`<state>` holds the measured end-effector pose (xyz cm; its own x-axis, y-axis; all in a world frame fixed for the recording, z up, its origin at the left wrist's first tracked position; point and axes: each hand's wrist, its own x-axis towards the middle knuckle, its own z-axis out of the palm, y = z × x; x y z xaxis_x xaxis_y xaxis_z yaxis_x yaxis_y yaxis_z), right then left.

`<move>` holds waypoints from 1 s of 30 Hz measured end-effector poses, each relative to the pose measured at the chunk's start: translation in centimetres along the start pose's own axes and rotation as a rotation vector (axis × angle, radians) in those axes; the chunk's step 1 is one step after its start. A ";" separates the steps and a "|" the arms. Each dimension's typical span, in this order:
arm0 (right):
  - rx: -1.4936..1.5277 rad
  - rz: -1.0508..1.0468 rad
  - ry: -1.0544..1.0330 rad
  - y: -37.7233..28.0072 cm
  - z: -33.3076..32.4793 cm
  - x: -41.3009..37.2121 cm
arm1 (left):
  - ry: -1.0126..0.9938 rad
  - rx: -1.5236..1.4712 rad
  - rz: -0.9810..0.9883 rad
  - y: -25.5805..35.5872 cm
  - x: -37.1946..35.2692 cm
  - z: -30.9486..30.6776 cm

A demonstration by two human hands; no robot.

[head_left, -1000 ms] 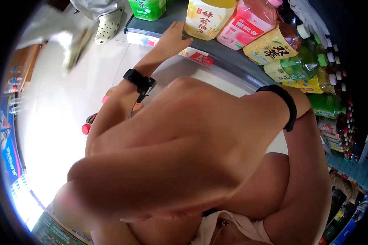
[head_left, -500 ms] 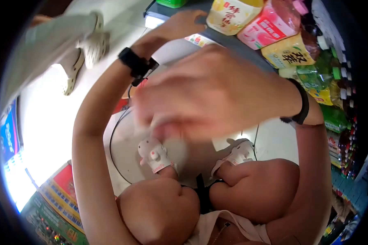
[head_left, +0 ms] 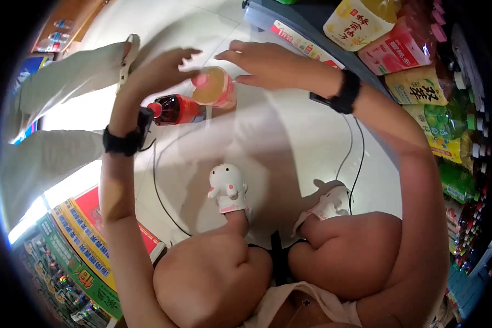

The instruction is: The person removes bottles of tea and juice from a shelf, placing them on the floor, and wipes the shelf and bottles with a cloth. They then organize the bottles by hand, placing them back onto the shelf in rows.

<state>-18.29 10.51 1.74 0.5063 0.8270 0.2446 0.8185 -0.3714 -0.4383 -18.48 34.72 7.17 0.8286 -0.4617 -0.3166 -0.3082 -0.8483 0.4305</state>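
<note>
On the pale floor ahead stand a dark bottle with a red cap and red label (head_left: 176,109) and, beside it, a yellowish bottle with a pink cap (head_left: 217,90). My left hand (head_left: 167,71) is just above and behind the dark bottle, fingers apart and holding nothing. From the other side my right hand (head_left: 265,64) reaches over near the pink-capped bottle, its fingers spread and empty. Whether either hand touches a bottle cannot be made out. Black bands circle both wrists.
Large drink bottles (head_left: 393,49) line a dark shelf (head_left: 290,24) on the right. Another person's legs (head_left: 65,76) are at the left. Printed cartons (head_left: 76,246) stand lower left. Black cables (head_left: 361,158) cross the floor beside my feet.
My right hand has moved forward and up from the middle of the view. My left hand has come away from the shelf bottles toward the left. The two floor bottles now show clearly.
</note>
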 end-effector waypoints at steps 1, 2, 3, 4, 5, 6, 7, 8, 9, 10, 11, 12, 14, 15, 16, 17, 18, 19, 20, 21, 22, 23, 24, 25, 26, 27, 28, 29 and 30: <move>-0.021 -0.005 -0.042 0.3 0.8 1.1 | -0.059 0.013 -0.032 0.7 -0.5 0.7; -0.047 -0.005 -0.081 0.3 1.3 2.1 | -0.118 0.029 -0.059 1.4 -0.8 1.5; -0.047 -0.001 -0.141 0.2 1.8 2.7 | -0.011 0.200 0.023 0.3 -0.7 3.5; -0.047 0.011 -0.203 -0.3 2.1 3.0 | -0.016 0.272 -0.078 2.0 -0.4 4.1; -0.047 0.026 -0.268 -0.3 2.1 2.9 | 0.042 0.371 -0.107 2.3 0.3 5.0; -0.010 0.034 -0.269 0.0 1.9 2.5 | 0.103 0.465 -0.138 2.5 0.9 5.8; 0.030 0.039 -0.270 0.2 1.8 2.0 | 0.106 0.465 -0.109 2.6 1.1 5.8; 0.072 0.043 -0.272 0.3 1.6 1.5 | 0.108 0.465 -0.081 2.5 1.1 5.6; 0.095 0.078 -0.287 0.3 1.5 1.0 | 0.113 0.466 -0.055 2.4 1.2 5.4; 0.114 0.113 -0.300 0.3 1.3 0.3 | 0.144 0.448 -0.029 2.6 1.3 5.5; 0.135 0.148 -0.310 0.3 1.1 -0.3 | 0.171 0.431 -0.003 2.7 1.2 5.7; 0.137 0.130 -0.294 0.4 1.0 -1.0 | 0.195 0.414 0.024 2.9 1.1 5.9; 0.140 0.093 -0.256 0.7 0.9 -2.4 | 0.207 0.392 0.077 3.4 1.4 6.3; 0.108 0.105 -0.236 0.8 0.8 -3.0 | 0.216 0.381 0.105 3.7 1.7 6.4; 0.071 0.115 -0.218 0.8 0.5 -3.4 | 0.195 0.390 0.122 4.0 2.1 6.4; 0.032 0.122 -0.200 1.0 0.1 -3.7 | 0.177 0.400 0.138 4.5 2.7 6.4; -0.038 0.118 -0.150 1.4 -0.6 -4.0 | 0.162 0.410 0.152 5.1 3.2 6.4; -0.106 0.111 -0.101 1.5 -2.0 -4.1 | 0.146 0.398 0.190 5.8 3.6 6.2; -0.174 0.103 -0.054 1.6 -3.3 -4.3 | 0.130 0.384 0.227 6.8 3.8 6.1; -0.275 0.113 0.063 1.9 -4.4 -4.5 | 0.112 0.369 0.262 7.6 3.8 6.1; -0.397 0.154 0.085 1.5 -6.5 -4.8 | 0.129 0.305 0.325 8.2 3.9 6.1; -0.521 0.193 0.108 0.9 -9.3 -4.9 | 0.149 0.241 0.389 8.6 4.1 6.1; -0.587 0.242 0.193 0.4 -11.9 -5.2 | 0.165 0.174 0.450 9.0 4.2 6.1; -0.649 0.290 0.274 -0.4 -14.5 -5.5 | 0.173 0.146 0.474 9.5 4.4 6.3; -0.645 0.602 0.284 -3.4 -17.5 -5.5 | 0.100 0.182 0.455 9.7 4.6 6.3; -0.685 0.438 0.517 -2.3 -19.0 -6.4 | 0.026 0.219 0.436 9.9 5.0 6.3; -0.738 0.263 0.736 -1.2 -20.6 -7.2 | -0.049 0.256 0.417 10.1 5.2 6.3; -0.751 0.409 0.773 -2.8 -21.9 -7.6 | -0.086 0.248 0.416 10.3 5.3 6.2; -1.046 0.632 0.575 -0.1 -23.2 -11.3 | -0.123 0.242 0.415 10.5 5.4 6.1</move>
<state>-17.75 -8.56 19.06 0.7007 0.1990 0.6852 0.0958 -0.9779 0.1861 -20.06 21.76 4.79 0.5561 -0.7880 -0.2642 -0.7120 -0.6156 0.3378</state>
